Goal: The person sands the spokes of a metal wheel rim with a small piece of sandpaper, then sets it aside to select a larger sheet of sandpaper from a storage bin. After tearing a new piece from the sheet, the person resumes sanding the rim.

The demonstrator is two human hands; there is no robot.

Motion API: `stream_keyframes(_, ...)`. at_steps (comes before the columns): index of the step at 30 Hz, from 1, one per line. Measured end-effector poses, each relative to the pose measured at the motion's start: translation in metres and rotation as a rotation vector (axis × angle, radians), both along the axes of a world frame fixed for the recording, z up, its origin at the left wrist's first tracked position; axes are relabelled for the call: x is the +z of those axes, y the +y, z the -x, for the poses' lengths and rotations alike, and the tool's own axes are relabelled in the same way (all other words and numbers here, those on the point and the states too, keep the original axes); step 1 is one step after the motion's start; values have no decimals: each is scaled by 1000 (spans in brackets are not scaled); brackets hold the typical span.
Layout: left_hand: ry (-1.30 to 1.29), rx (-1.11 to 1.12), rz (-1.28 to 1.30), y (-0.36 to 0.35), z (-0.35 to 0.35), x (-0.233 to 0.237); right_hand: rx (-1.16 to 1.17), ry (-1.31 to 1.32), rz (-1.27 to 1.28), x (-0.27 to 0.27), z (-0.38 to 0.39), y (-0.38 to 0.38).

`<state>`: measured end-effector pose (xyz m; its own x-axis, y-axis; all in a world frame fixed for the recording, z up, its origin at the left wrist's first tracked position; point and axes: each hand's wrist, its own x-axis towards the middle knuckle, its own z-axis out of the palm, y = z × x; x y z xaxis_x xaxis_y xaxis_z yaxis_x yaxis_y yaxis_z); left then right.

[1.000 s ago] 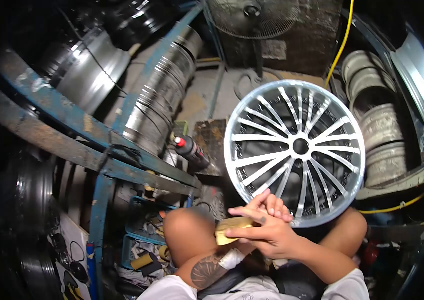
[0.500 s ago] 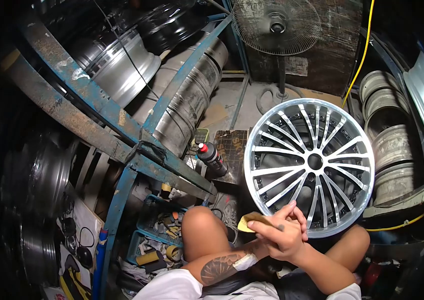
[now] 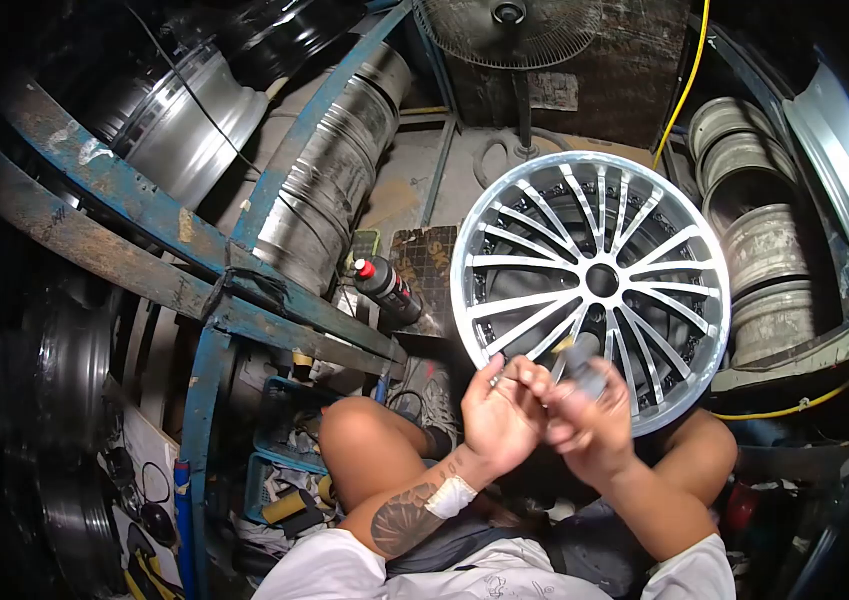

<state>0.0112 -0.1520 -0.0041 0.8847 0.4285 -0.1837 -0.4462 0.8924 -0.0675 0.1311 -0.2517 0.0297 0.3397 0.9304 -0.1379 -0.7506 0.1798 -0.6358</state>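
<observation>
A multi-spoke wheel rim (image 3: 599, 280) with bright machined spokes and dark gaps lies tilted in front of me, its near edge by my knees. My right hand (image 3: 594, 425), smeared by motion, grips a folded piece of sandpaper (image 3: 589, 378), grey with a yellowish edge, over the lower part of the rim. Beside it, my left hand (image 3: 504, 420) is palm up with the thumb apart. Its half-curled fingers meet the right hand's fingers, with nothing plainly held. White tape (image 3: 450, 496) wraps my left wrist.
A dark bottle with red cap (image 3: 387, 290) stands left of the rim, near a blue metal rack (image 3: 274, 315). Blue baskets (image 3: 262, 480) hold small items by my left knee. Stacked rims (image 3: 769, 245) line the right; a fan (image 3: 509, 30) stands behind.
My hands have drawn apart from their clasp around the sandpaper; it is now in my right hand, and my left has turned palm up. The camera view has shifted, moving the scene up and left.
</observation>
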Motion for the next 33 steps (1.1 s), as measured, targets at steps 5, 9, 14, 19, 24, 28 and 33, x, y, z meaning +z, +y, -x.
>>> stream_keyframes(5, -247, 21, -11, 10, 8, 3, 652, 494, -569, -10, -61, 10)
stream_keyframes(9, -1017, -633, -495, 17, 1, 15, 1443, -125, -831, 22, -69, 20)
stream_keyframes(14, -600, -1108, -954, 20, 21, 21, 658, -93, -308, 26, -80, 0)
stream_keyframes(19, 70, -696, -1073, 8, 15, 3, 85, -239, 174, -27, -11, 21)
stream_keyframes(24, 392, -711, -991, -5, 16, 7, 103, -34, 265, -28, 25, 12)
stream_keyframes(28, 550, -724, -995, -11, 13, 2, -52, -159, 179, -30, 34, 5)
stream_keyframes(33, 593, -623, -1023, -24, 5, 3, -58, -187, 92, -26, 34, 4)
